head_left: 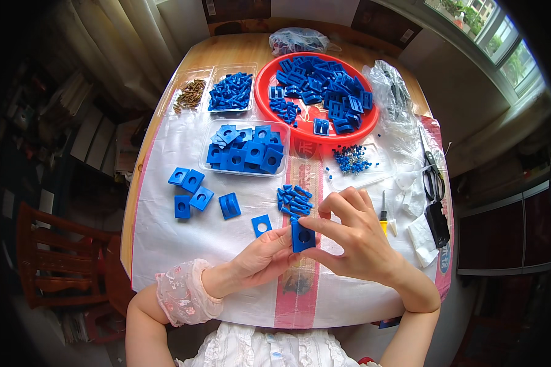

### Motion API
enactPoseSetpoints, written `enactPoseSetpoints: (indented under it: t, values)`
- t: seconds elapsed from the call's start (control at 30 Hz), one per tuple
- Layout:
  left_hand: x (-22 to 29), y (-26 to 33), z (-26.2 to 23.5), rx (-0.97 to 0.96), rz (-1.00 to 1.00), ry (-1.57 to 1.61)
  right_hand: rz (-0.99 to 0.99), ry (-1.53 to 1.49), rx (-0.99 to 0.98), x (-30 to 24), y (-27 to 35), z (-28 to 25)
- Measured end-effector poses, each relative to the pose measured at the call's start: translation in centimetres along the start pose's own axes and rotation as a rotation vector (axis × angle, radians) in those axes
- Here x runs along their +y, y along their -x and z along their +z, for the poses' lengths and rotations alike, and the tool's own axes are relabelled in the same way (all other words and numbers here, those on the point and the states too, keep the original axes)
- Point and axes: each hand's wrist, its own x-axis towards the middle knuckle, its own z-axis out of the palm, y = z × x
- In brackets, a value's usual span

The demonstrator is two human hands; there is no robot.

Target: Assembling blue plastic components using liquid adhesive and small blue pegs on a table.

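Note:
Between my two hands, above the near middle of the table, is a blue square plastic plate with a round hole. My left hand pinches its left edge. The thumb and forefinger of my right hand close on its right side; a small blue piece seems to be at its top edge, partly hidden by the fingertip. Just beyond lies a pile of small blue tapered pieces. A loose blue plate with a hole rests beside my left hand, and a blue piece with curved ridges lies farther left.
Several blue plates lie left of a clear tub of more plates. Behind stand a red basin of blue parts and trays of blue pieces and brass-coloured pieces. Scissors and a yellow-handled screwdriver lie right.

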Motion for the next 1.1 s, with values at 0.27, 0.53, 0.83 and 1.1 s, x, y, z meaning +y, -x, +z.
enactPoseSetpoints:
  t: [0.27, 0.53, 0.83, 1.1]
  values:
    - [-0.06, -0.01, -0.01, 0.02, 0.0, -0.007, 0.002, 0.003, -0.015, 0.04, 0.02, -0.06]
    - [-0.06, -0.04, 0.11, 0.036, 0.002, 0.0, -0.007, 0.003, -0.009, 0.08, 0.03, 0.0]
    - [-0.08, -0.03, -0.06, 0.016, 0.004, 0.009, -0.003, 0.0, -0.02, 0.11, 0.0, 0.02]
    - [-0.11, -0.03, -0.14, 0.02, 0.001, 0.012, -0.004, -0.007, -0.014, 0.11, 0.04, 0.05]
